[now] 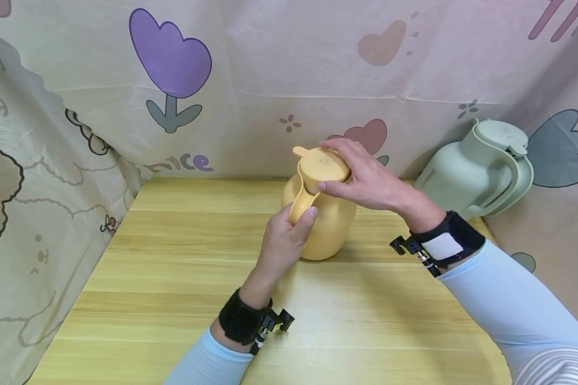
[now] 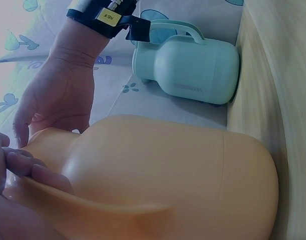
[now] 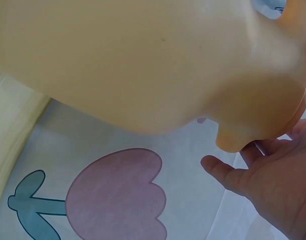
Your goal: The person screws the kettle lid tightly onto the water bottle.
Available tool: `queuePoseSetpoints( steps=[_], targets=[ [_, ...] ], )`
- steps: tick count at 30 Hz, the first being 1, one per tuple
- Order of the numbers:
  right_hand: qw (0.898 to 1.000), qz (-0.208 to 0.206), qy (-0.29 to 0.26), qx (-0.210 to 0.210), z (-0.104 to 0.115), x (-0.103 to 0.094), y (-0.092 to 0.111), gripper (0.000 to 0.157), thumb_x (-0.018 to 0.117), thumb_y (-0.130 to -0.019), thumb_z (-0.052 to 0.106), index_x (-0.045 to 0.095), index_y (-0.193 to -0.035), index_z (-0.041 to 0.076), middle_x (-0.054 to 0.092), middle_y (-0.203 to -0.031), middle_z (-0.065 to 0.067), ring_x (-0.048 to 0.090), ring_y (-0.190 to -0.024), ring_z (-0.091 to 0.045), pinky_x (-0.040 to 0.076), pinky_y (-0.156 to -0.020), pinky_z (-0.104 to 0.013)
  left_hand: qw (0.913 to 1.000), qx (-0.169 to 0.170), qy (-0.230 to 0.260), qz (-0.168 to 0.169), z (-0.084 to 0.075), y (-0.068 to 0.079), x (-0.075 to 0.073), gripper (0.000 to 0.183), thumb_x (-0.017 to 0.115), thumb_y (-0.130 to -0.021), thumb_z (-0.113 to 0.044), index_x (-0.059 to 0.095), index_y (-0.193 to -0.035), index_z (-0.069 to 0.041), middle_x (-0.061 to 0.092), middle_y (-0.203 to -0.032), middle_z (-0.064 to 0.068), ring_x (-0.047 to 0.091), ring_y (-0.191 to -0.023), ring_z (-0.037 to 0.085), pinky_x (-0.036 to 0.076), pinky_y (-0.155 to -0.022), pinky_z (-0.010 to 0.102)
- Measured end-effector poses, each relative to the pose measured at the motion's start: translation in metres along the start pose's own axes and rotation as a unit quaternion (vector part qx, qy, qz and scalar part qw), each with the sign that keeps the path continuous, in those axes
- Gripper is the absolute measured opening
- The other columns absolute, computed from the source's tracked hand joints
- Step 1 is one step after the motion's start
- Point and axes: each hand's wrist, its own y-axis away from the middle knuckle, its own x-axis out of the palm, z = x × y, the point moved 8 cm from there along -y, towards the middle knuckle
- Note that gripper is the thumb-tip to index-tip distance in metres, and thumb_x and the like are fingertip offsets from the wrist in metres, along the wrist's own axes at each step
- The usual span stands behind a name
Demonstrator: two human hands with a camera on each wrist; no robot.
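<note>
A yellow thermos jug (image 1: 325, 230) stands upright near the back of the wooden table. My left hand (image 1: 281, 240) grips its handle (image 1: 302, 206), with the thumb laid along the top. Over the jug's mouth sits a round yellow lid (image 1: 325, 166) with a small tab pointing left. My right hand (image 1: 366, 176) holds this lid by its edge, thumb at the near side and fingers at the far side. The right wrist view has the right hand (image 3: 273, 180) beside the jug's spout (image 3: 230, 137). In the left wrist view, the jug's body (image 2: 183, 170) hides part of the right hand.
A pale green thermos jug (image 1: 467, 171) stands at the back right corner, close to the patterned cloth (image 1: 260, 48) that hangs behind and beside the table (image 1: 173, 278). Each wrist wears a black strap with a small camera.
</note>
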Motion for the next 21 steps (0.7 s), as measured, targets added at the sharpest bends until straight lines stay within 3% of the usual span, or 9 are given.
queuePoseSetpoints(
  steps=[6,14,21],
  targets=[
    [1.0,-0.006,-0.012,-0.014,0.0009,-0.0013,0.0012,0.066,0.07,-0.084,0.036,0.04,-0.142,0.021,0.047,-0.137,-0.002,0.038,-0.124,-0.02,0.032,-0.103,-0.05,1.0,0.003,0.003,0.002,-0.0014,-0.0004,0.0004,0.036,0.058,-0.095,-0.04,0.059,-0.08,-0.008,0.046,-0.062,0.005,0.047,-0.059,0.017,0.04,-0.051,0.031],
    [0.998,-0.03,0.0,0.048,-0.0048,-0.0013,0.0018,0.074,0.074,-0.078,0.054,0.043,-0.137,0.02,0.043,-0.127,-0.001,0.04,-0.112,-0.016,0.038,-0.094,-0.043,1.0,-0.001,-0.004,0.004,-0.001,0.0002,0.0002,0.038,0.057,-0.095,-0.042,0.058,-0.078,-0.009,0.045,-0.06,0.004,0.045,-0.055,0.017,0.037,-0.049,0.029],
    [0.998,-0.03,0.003,0.049,-0.0052,-0.001,0.0018,0.076,0.075,-0.076,0.056,0.044,-0.135,0.02,0.043,-0.122,-0.001,0.04,-0.108,-0.017,0.038,-0.091,-0.042,1.0,0.001,0.0,0.006,-0.0003,0.0001,0.0008,0.037,0.057,-0.096,-0.042,0.058,-0.079,-0.008,0.046,-0.06,0.004,0.045,-0.054,0.017,0.037,-0.048,0.029]
  ],
)
